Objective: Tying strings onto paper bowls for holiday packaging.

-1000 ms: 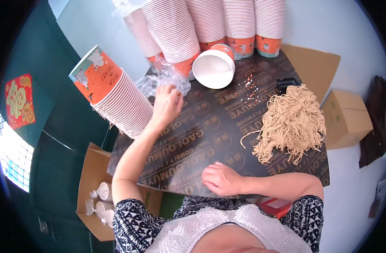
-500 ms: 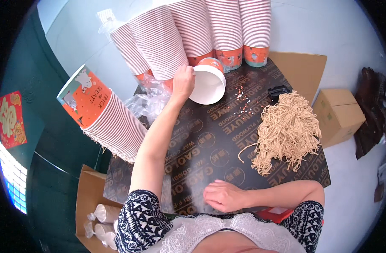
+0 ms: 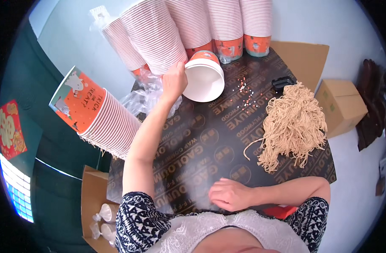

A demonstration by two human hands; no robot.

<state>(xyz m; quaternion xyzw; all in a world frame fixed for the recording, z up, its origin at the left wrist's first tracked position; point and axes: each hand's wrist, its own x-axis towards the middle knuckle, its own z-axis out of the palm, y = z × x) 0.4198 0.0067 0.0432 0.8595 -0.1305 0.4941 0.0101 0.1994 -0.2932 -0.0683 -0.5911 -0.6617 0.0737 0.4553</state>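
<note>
Dark printed plywood tabletop [image 3: 226,139] against a pale wall, ringed by stacked paper cups [image 3: 155,38]. Since a second ago I have carried the left hand [image 3: 174,80] from the crinkled plastic wrap [image 3: 144,99] up to the white-lined cup [image 3: 203,78] lying on its side; fingers now curl around its rim, so the pick appears begun. Right hand [image 3: 228,195] rests loosely curled, holding nothing, at the near edge. Tan string bundle [image 3: 292,124] lies untouched.
</note>
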